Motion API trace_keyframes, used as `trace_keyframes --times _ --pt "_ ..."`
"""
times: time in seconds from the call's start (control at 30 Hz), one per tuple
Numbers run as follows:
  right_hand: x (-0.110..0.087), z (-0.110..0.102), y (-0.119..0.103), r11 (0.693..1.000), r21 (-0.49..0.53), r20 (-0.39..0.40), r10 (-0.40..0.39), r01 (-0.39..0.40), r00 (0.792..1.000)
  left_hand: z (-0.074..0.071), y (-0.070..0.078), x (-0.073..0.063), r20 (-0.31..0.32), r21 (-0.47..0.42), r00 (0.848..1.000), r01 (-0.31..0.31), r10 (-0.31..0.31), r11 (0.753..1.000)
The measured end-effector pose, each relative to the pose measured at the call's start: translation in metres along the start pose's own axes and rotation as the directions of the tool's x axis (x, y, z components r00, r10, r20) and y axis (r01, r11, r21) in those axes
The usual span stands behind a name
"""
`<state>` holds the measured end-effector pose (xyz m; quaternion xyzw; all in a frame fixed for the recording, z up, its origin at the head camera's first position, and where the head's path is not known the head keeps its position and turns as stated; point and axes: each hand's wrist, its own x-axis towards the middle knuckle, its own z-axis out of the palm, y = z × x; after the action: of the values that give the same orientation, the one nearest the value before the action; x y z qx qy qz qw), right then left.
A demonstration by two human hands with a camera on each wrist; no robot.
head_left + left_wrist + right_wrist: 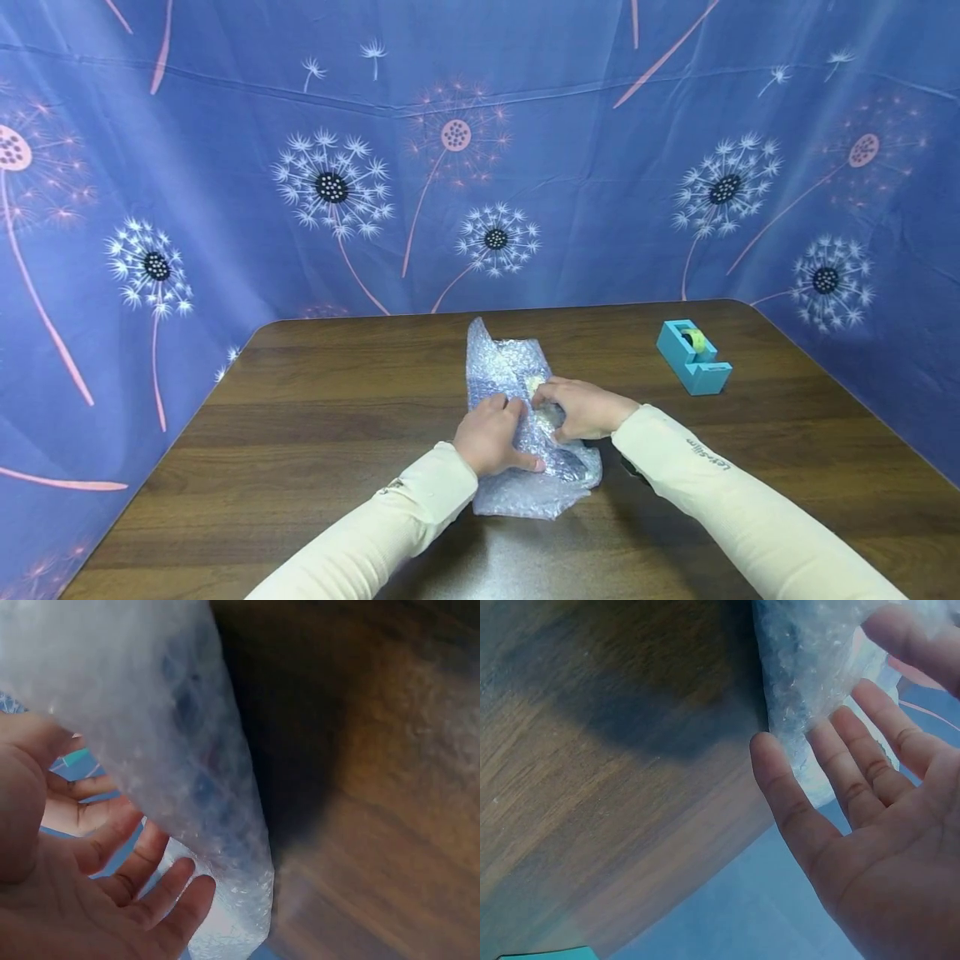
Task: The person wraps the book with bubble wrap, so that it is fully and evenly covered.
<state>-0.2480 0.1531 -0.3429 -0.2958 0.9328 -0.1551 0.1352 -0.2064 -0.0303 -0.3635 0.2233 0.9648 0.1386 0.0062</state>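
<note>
A sheet of bubble wrap (510,492) lies partly folded around something on the table; the layers blur the contents, though dark and pale patches show through. From the left, my left hand (491,437) holds the wrap, its thumb stretched across the top. In the left wrist view its fingers (146,862) bend toward the edge of the wrap. My right hand (588,408) grips the bundle from the right, thumb and fingers spread around a rounded part. The right wrist view has its fingertips (769,754) against the side of the wrap.
A teal tape dispenser (693,358) with a yellow-green roll stands on the wooden table (337,400) at the back right. Behind the table hangs a blue dandelion-patterned cloth (585,192). A small dark item (633,472) shows under the right cuff.
</note>
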Motion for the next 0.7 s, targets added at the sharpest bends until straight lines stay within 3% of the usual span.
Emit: trace_keyframes --times 0.17,0.43,0.7 --pt "0.000 -0.001 0.001 1.000 0.030 0.016 -0.005 0.005 1.000 -0.002 0.001 0.001 0.028 0.005 1.000 0.014 -0.014 1.000" --pt "0.001 -0.003 0.000 1.000 0.025 0.037 0.016 -0.017 0.999 -0.003 0.003 0.003 0.075 0.106 0.997 -0.001 -0.007 0.994" --pt "0.005 -0.015 0.006 0.995 0.097 0.138 0.021 -0.034 0.990 -0.006 0.000 0.005 0.105 0.133 0.994 -0.014 -0.001 0.991"
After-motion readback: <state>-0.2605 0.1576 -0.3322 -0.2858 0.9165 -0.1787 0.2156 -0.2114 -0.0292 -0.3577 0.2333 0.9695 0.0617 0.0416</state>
